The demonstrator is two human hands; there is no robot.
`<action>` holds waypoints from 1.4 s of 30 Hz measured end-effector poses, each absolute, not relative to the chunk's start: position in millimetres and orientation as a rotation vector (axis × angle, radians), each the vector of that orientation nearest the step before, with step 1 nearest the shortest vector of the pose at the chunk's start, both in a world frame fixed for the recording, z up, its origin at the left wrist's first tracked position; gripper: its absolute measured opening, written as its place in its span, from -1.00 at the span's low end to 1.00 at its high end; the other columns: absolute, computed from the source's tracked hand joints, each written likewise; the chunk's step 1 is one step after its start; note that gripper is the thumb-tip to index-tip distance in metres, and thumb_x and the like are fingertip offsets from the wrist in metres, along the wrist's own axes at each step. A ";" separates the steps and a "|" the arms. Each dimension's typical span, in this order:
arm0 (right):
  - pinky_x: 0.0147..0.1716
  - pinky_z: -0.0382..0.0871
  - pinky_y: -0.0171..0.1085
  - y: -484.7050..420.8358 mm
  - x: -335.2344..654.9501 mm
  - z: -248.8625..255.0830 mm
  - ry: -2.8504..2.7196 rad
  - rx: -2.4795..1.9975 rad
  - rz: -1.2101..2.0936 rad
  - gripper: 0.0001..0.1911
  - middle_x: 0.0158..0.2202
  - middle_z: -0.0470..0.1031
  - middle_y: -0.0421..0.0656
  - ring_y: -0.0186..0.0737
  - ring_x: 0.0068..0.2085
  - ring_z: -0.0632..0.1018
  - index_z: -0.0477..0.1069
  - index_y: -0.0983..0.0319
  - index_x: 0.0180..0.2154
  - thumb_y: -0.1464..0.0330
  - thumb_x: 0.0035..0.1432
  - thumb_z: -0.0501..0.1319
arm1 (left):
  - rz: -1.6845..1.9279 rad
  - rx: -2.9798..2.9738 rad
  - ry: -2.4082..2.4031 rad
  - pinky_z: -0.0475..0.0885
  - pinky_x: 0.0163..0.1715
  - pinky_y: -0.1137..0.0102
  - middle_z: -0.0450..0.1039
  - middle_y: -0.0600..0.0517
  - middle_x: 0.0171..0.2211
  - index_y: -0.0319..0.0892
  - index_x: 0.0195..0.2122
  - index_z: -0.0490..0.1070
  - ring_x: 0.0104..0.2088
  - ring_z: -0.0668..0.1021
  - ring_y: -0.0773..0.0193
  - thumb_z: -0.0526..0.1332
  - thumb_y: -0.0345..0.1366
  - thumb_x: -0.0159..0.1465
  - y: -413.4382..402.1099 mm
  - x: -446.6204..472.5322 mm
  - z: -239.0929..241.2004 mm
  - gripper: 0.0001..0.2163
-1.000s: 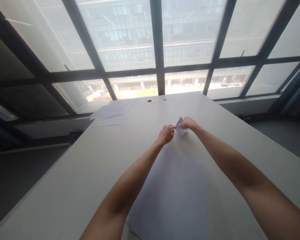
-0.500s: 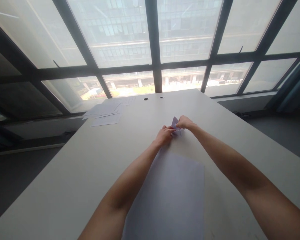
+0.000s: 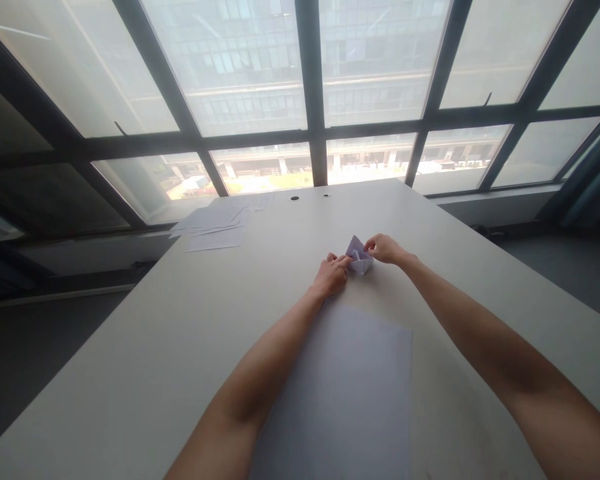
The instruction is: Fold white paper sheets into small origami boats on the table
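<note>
- Holding the left side of a small folded paper (image 3: pixel 361 265) with the left hand (image 3: pixel 333 275), fingers stretched along its front and side.
- Touching, or almost touching, the upper right edge of the same paper with the right hand (image 3: pixel 383 248), fingers curled and tips close together; cannot tell whether actually pinching it.
- Resting, as a folded paper, about midway between the left and right edges of the white worktop (image 3: pixel 145 347), with a pointed flap upright at the back and a shallow pocket open in front.
- Lying flat nearer the body than the folded paper, as a large white sheet (image 3: pixel 355 393), partly beneath the left forearm and cut off at the bottom of the view.
- Overlapping near the far left corner and along the left edge, as several loose papers (image 3: pixel 215 223).
- Showing just inside the far edge, as 2 dark round spots (image 3: pixel 295 198), the left 1 larger.
- Facing, beyond the far edge, tall windows (image 3: pixel 260 167) in dark frames (image 3: pixel 319 157), with a blue curtain (image 3: pixel 587 177) off to the right.
</note>
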State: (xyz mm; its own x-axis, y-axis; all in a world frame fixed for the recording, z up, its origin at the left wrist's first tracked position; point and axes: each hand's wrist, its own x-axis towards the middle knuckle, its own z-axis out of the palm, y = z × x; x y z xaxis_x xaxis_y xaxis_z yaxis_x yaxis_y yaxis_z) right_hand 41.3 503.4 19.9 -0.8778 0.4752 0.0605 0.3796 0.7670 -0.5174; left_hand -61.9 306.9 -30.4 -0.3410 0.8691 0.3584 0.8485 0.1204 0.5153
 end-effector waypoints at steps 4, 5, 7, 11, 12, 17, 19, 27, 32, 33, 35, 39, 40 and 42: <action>-0.42 0.32 -0.39 508.0 45.0 1.2 -2.781 -0.622 0.867 -0.86 -0.43 0.61 -0.17 -0.26 -0.40 0.53 0.66 0.21 -0.37 0.38 -0.05 0.34 | 0.927 1.822 2.357 0.25 0.03 0.15 0.46 0.06 0.09 0.10 0.10 0.46 -0.04 0.35 -0.02 0.08 -0.43 0.23 308.8 -63.6 -31.9 -0.55; -0.43 0.32 -0.39 509.3 45.2 -2.5 -2.776 -0.619 0.905 -0.85 -0.44 0.60 -0.17 -0.26 -0.41 0.53 0.66 0.22 -0.36 0.38 -0.04 0.34 | 0.909 1.826 2.357 0.25 0.04 0.15 0.45 0.09 0.10 0.12 0.09 0.47 -0.03 0.35 -0.02 0.08 -0.43 0.23 309.7 -64.2 -32.5 -0.54; -0.45 0.32 -0.39 511.6 45.1 -7.7 -2.756 -0.624 0.975 -0.84 -0.46 0.60 -0.17 -0.26 -0.41 0.53 0.65 0.26 -0.36 0.38 -0.05 0.34 | 0.884 1.821 2.358 0.25 0.04 0.16 0.45 0.12 0.10 0.16 0.05 0.50 -0.04 0.36 0.00 0.10 -0.43 0.22 311.4 -65.4 -33.6 -0.55; -0.47 0.32 -0.40 514.2 44.6 -9.7 -2.722 -0.607 1.095 -0.84 -0.48 0.59 -0.17 -0.26 -0.42 0.52 0.65 0.28 -0.38 0.39 -0.10 0.37 | 0.913 1.838 2.359 0.28 0.02 0.17 0.47 0.11 0.06 0.18 0.04 0.50 -0.07 0.39 0.03 0.10 -0.48 0.20 311.3 -66.2 -34.1 -0.52; -0.47 0.32 -0.40 514.5 45.2 -8.8 -2.713 -0.597 1.119 -0.84 -0.49 0.58 -0.17 -0.26 -0.43 0.52 0.65 0.29 -0.38 0.37 -0.10 0.37 | 0.953 1.848 2.344 0.29 0.03 0.18 0.47 0.10 0.06 0.16 0.05 0.50 -0.07 0.40 0.03 0.10 -0.50 0.20 310.3 -66.1 -33.9 -0.51; -0.42 0.35 -0.37 515.4 55.6 -2.8 -2.615 -0.548 1.162 -0.76 -0.46 0.60 -0.14 -0.25 -0.42 0.53 0.64 0.29 -0.33 0.25 0.01 0.34 | 1.252 1.893 2.200 0.31 0.10 0.23 0.47 0.02 0.04 0.05 0.02 0.51 0.00 0.44 0.10 0.15 -0.54 0.18 304.4 -63.8 -30.9 -0.55; -0.36 0.39 -0.35 515.9 61.5 -2.8 -2.539 -0.517 1.160 -0.76 -0.38 0.63 -0.11 -0.23 -0.37 0.55 0.64 0.29 -0.29 0.28 0.06 0.30 | 1.341 1.911 2.175 0.36 0.07 0.27 0.47 -0.01 0.00 0.00 0.00 0.52 -0.01 0.47 0.15 0.15 -0.55 0.19 303.3 -62.5 -28.7 -0.58; -0.17 0.43 -0.30 503.8 90.6 -21.0 -2.411 -0.578 1.035 -0.51 -0.16 0.59 0.00 -0.22 -0.22 0.56 0.49 0.34 -0.01 0.62 0.00 0.10 | 1.952 1.025 2.239 0.45 -0.33 0.45 0.46 -0.03 -0.18 -0.17 -0.06 0.46 -0.34 0.50 0.34 0.04 -0.49 0.24 301.5 -68.8 -16.9 -0.69; -0.28 0.46 -0.31 482.6 113.2 -20.1 -2.427 -0.610 1.034 -0.38 -0.07 0.54 0.06 -0.26 -0.33 0.55 0.31 0.34 0.16 0.53 0.00 0.25 | 1.911 0.747 2.134 0.44 -0.44 0.50 0.42 -0.14 -0.02 -0.23 0.06 0.34 -0.35 0.53 0.37 0.03 -0.50 0.20 298.7 -84.8 -11.6 -0.61; -0.30 0.47 -0.30 477.9 115.6 -18.4 -2.429 -0.638 1.039 -0.37 -0.08 0.54 0.07 -0.25 -0.33 0.56 0.31 0.35 0.15 0.48 0.00 0.30 | 1.875 0.743 2.109 0.45 -0.41 0.50 0.43 -0.15 -0.01 -0.24 0.07 0.34 -0.33 0.54 0.36 0.07 -0.52 0.17 298.7 -86.5 -11.2 -0.58; -0.32 0.46 -0.31 468.2 117.3 -14.8 -2.425 -0.725 1.041 -0.35 -0.12 0.55 0.08 -0.21 -0.31 0.57 0.33 0.38 0.12 0.38 -0.03 0.38 | 1.799 0.733 2.068 0.47 -0.37 0.46 0.46 -0.18 -0.03 -0.27 0.08 0.35 -0.32 0.55 0.33 0.12 -0.56 0.11 299.9 -87.1 -11.2 -0.53; -0.35 0.40 -0.35 449.1 114.7 -9.7 -2.417 -0.807 1.021 -0.46 -0.26 0.60 -0.03 -0.20 -0.32 0.59 0.41 0.35 0.02 0.42 -0.05 0.37 | 1.699 0.689 1.970 0.49 -0.33 0.39 0.48 -0.27 -0.06 -0.36 0.15 0.30 -0.35 0.56 0.28 0.16 -0.55 0.11 309.3 -80.2 -12.0 -0.49; -0.36 0.39 -0.37 444.8 113.9 -9.0 -2.420 -0.788 1.020 -0.52 -0.30 0.60 -0.06 -0.21 -0.33 0.59 0.44 0.33 -0.02 0.44 -0.05 0.35 | 1.685 0.682 1.934 0.50 -0.32 0.37 0.47 -0.29 -0.04 -0.36 0.17 0.27 -0.35 0.57 0.28 0.17 -0.54 0.13 313.0 -77.9 -12.0 -0.47; -0.40 0.36 -0.39 437.1 112.2 -7.8 -2.419 -0.750 1.002 -0.64 -0.35 0.61 -0.12 -0.22 -0.36 0.59 0.49 0.29 -0.13 0.45 -0.05 0.33 | 1.671 0.670 1.863 0.51 -0.29 0.36 0.43 -0.33 0.03 -0.34 0.23 0.22 -0.33 0.59 0.26 0.20 -0.52 0.14 321.3 -74.1 -11.3 -0.43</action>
